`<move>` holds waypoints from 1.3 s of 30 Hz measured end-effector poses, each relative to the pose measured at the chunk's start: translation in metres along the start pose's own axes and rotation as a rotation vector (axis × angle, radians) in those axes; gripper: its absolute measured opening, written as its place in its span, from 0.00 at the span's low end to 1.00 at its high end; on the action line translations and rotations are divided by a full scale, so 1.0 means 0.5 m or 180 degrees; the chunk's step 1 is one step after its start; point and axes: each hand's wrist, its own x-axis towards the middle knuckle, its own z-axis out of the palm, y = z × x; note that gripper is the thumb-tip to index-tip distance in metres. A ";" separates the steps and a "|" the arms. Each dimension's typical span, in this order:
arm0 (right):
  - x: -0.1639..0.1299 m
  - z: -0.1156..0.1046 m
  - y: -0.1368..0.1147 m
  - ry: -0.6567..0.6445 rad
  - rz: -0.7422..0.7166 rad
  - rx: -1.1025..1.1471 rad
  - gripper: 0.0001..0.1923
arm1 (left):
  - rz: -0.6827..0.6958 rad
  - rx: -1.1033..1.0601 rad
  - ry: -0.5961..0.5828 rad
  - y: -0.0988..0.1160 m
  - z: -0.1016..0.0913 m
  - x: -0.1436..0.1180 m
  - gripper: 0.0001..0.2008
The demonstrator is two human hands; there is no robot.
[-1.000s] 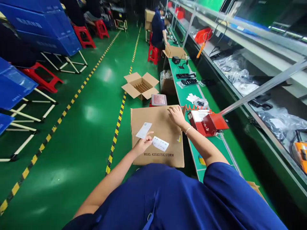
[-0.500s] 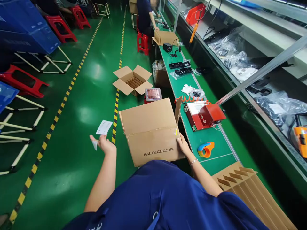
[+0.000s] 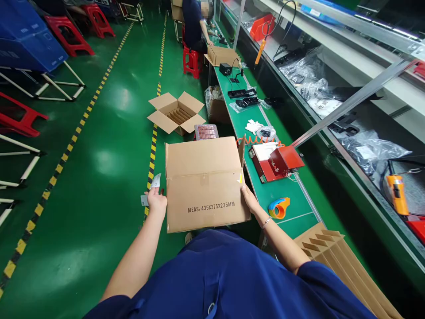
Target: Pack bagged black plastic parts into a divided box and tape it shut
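Note:
In front of my body a brown cardboard box [image 3: 203,188] is tilted, with raised flaps and "MEAS: 435X375X235MM" printed on its near side. My right hand [image 3: 249,199] grips the box's right side, beside a small yellow mark [image 3: 240,178]. At the box's left side is my left hand [image 3: 157,202], fingers closed on a white paper label [image 3: 156,180]. A second pale slip [image 3: 144,200] shows at the left of that hand. Whether the left hand also touches the box I cannot tell.
The green workbench [image 3: 290,230] runs along the right, bearing a tape dispenser [image 3: 279,208] and a red machine [image 3: 277,161]. Cardboard dividers [image 3: 338,261] stand at lower right. An open carton [image 3: 177,113] and a grid-topped stool [image 3: 206,131] lie ahead. A co-worker [image 3: 194,24] sits farther off.
My left hand has moved right with the paper slips, up to the box's left side. The box has turned to sit squarer to me. My right hand still grips it.

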 end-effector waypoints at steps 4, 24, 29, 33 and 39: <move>0.012 -0.018 0.053 0.0187 0.0321 -0.0114 0.41 | -0.0342 0.0142 0.0253 -0.043 0.049 -0.049 0.33; 0.068 -0.020 -0.122 -0.0604 -0.0098 0.0833 0.34 | -0.0125 0.1843 -0.4803 0.173 0.256 -0.221 0.27; 0.061 -0.012 -0.130 -0.0421 -0.0126 0.1127 0.23 | -0.0565 0.2679 -0.4826 0.138 0.308 -0.217 0.21; 0.034 -0.031 -0.093 0.0153 -0.0120 0.0920 0.16 | -0.0853 0.3062 -0.4457 0.059 0.349 -0.221 0.24; 0.012 -0.028 0.004 0.0591 0.0213 0.0592 0.15 | -0.1462 0.3527 -0.3941 -0.072 0.397 -0.238 0.31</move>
